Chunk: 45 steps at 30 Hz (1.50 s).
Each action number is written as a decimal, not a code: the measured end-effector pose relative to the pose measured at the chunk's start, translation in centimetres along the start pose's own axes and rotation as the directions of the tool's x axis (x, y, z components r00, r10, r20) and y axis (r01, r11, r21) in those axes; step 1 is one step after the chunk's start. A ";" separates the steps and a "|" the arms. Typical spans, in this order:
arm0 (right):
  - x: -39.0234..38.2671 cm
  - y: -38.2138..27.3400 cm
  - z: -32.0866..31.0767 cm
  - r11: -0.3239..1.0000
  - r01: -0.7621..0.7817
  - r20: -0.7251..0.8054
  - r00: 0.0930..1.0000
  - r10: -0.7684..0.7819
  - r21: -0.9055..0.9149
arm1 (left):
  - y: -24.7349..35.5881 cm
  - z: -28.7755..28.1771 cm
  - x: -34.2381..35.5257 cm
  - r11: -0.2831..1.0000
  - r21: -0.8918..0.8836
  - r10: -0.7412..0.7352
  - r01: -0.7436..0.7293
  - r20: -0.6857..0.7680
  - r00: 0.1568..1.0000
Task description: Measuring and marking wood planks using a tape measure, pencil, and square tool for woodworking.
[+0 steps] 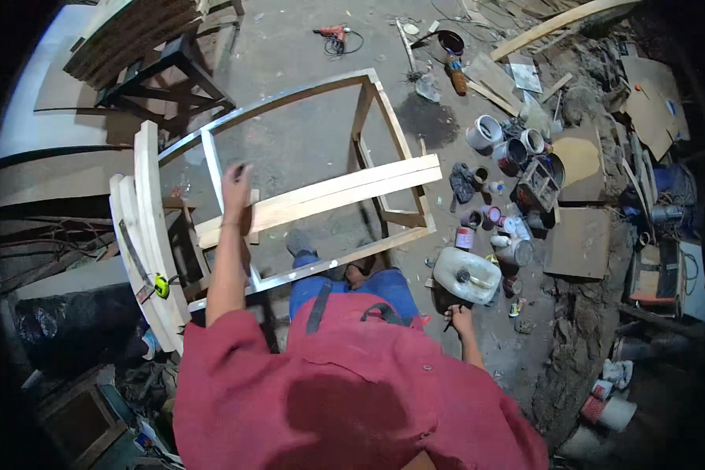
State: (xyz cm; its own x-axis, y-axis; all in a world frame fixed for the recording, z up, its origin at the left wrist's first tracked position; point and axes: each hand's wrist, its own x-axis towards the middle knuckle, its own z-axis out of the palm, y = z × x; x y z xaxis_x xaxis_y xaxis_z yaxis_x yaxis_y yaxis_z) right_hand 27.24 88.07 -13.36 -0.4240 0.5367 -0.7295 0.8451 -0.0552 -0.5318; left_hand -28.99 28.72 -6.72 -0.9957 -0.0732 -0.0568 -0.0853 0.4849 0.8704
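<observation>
A wooden frame (403, 129) of rails and crosspieces stands before me. Two pale planks (329, 192) lie side by side across it. My left hand (236, 188) is over the frame at the planks' left end, fingers curled; what they hold, if anything, I cannot make out. My right hand (457, 319) is low at my right, below a translucent jerrycan (478, 282), closed on a thin dark object (449, 321). Several curved pale boards (147, 184) lean at the left, a yellow tape measure (161, 286) on them.
A dark trestle (164, 78) holding boards is at the upper left. A red power drill (333, 35) lies on the concrete floor (290, 47). Paint cans and buckets (486, 133) crowd the right side, among cardboard sheets (576, 251) and scrap wood (564, 31).
</observation>
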 end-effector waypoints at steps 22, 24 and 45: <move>-7.7 1.4 18.4 0.871 0.083 -0.230 0.948 -0.218 -0.484 | -25.8 -43.1 -11.5 0.420 0.522 -0.410 0.743 -0.621 0.668; -9.0 -0.1 18.9 0.853 0.072 -0.252 0.939 -0.232 -0.518 | -27.3 -42.0 -11.4 0.510 0.473 -0.440 0.718 -0.574 0.691; -26.5 -36.8 32.2 0.573 0.818 0.091 0.576 -0.813 -0.053 | 8.5 -19.7 -14.7 0.907 -0.378 -0.125 0.184 0.175 0.976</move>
State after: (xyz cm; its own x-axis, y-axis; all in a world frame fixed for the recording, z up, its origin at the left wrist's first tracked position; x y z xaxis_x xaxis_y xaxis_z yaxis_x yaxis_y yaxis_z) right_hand -3.10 48.78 11.66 -0.9604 0.2772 -0.0269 0.1551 0.4520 -0.8784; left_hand -14.32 16.74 11.17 -0.9679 0.0206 -0.2503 -0.2473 0.0971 0.9641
